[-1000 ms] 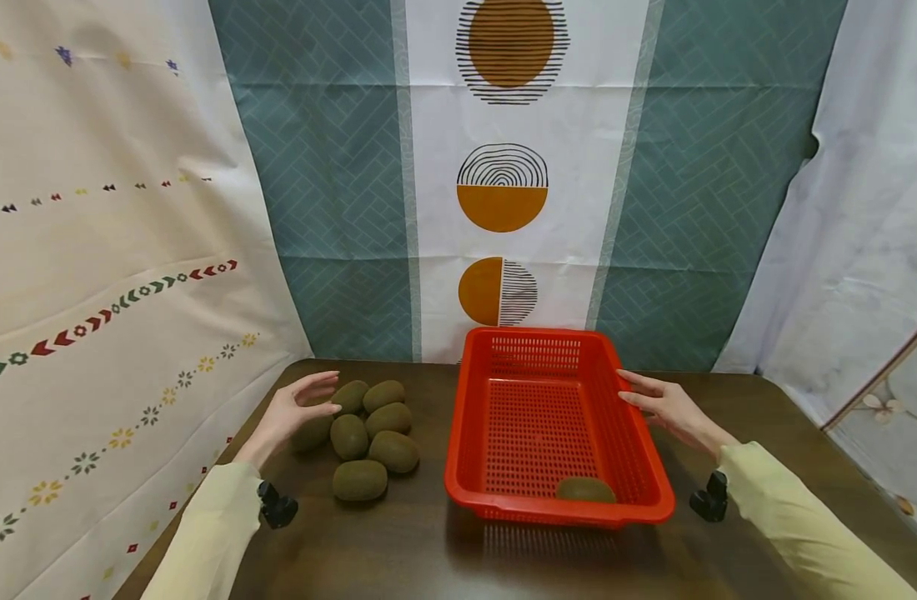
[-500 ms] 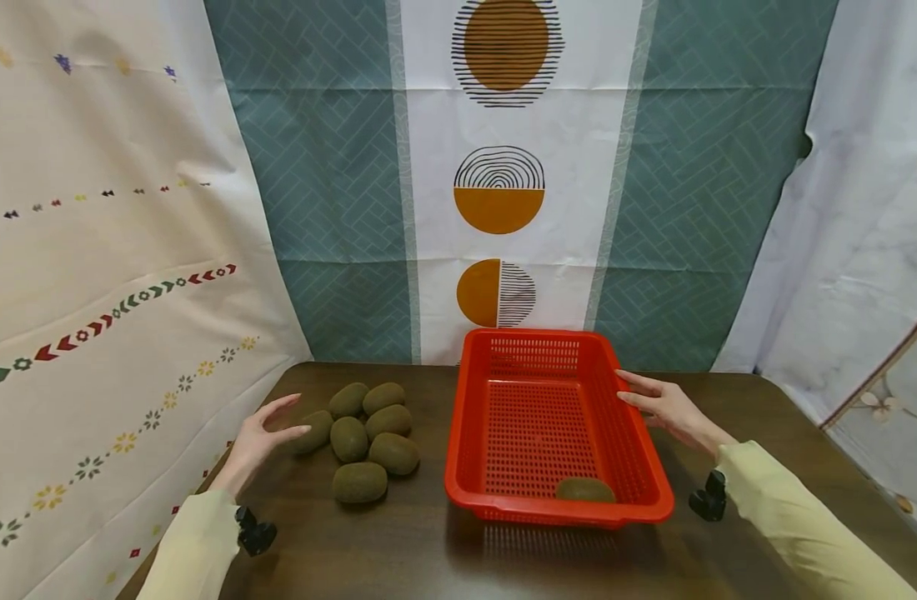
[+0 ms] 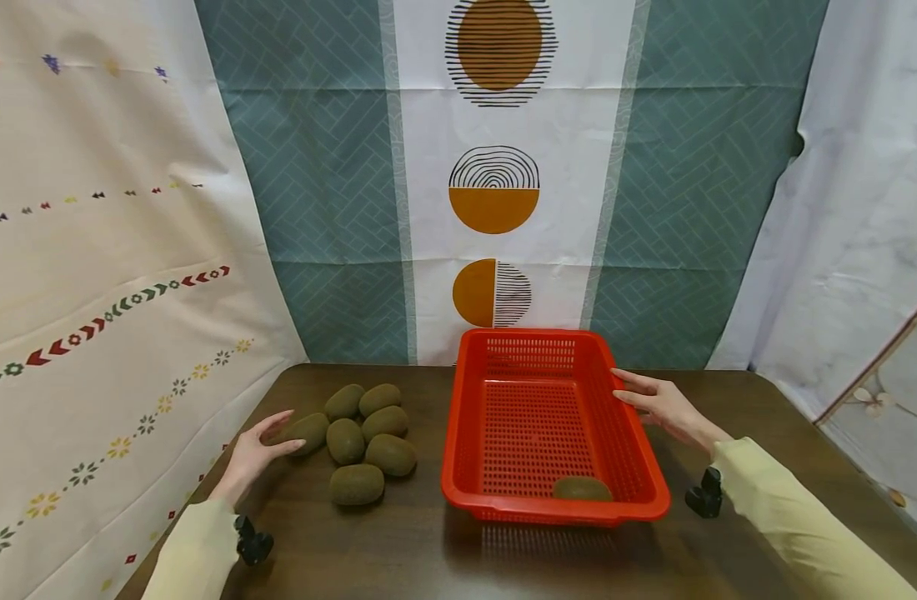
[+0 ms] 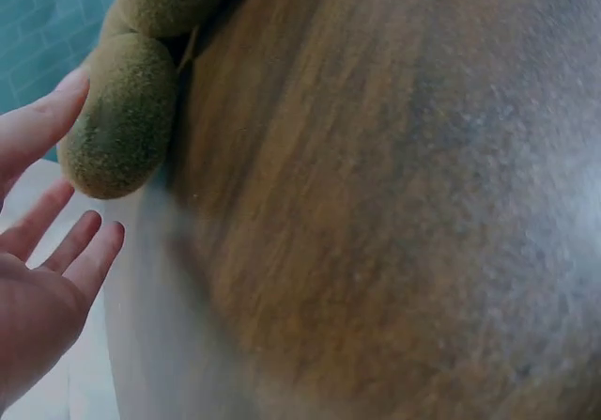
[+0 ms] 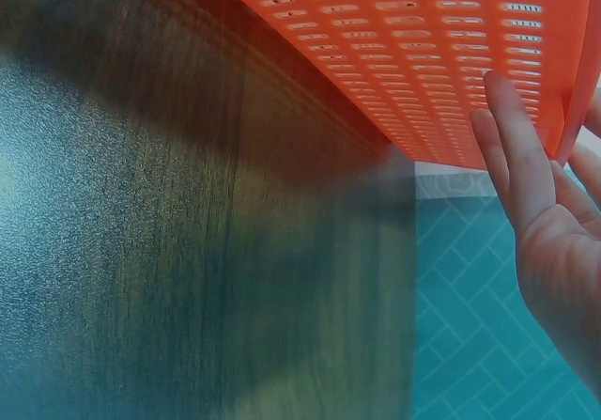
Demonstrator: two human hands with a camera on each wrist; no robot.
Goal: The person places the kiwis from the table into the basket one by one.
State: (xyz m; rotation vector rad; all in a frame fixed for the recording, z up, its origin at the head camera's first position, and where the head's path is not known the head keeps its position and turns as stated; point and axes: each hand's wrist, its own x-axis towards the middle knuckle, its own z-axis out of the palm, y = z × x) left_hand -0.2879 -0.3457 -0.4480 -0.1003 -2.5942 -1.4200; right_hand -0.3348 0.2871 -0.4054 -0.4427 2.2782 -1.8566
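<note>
My left hand [image 3: 252,458] is beside the leftmost kiwi [image 3: 308,433], thumb and fingers spread around its near end. In the left wrist view, that kiwi [image 4: 122,119] lies by the thumb tip, and the fingers are uncurled; whether they touch it is unclear. Several more brown kiwis [image 3: 389,455] sit grouped to its right. A red plastic basket [image 3: 556,510] is tilted up toward the back, with one kiwi [image 3: 582,488] at its lower front. My right hand [image 3: 664,408] holds the basket's right rim; in the right wrist view, fingers [image 5: 526,157] lie along the perforated outer wall.
Everything rests on a dark brown wooden table [image 3: 338,558]. Patterned cloth [image 3: 338,208] hangs behind it, with a pale curtain [image 3: 113,333] on the left and another [image 3: 841,250] on the right. Small black devices [image 3: 254,546] are worn at both wrists.
My left hand moved left and toward me from above the kiwis, then came down beside the leftmost kiwi. The right hand keeps its place at the basket. The view shifted slightly.
</note>
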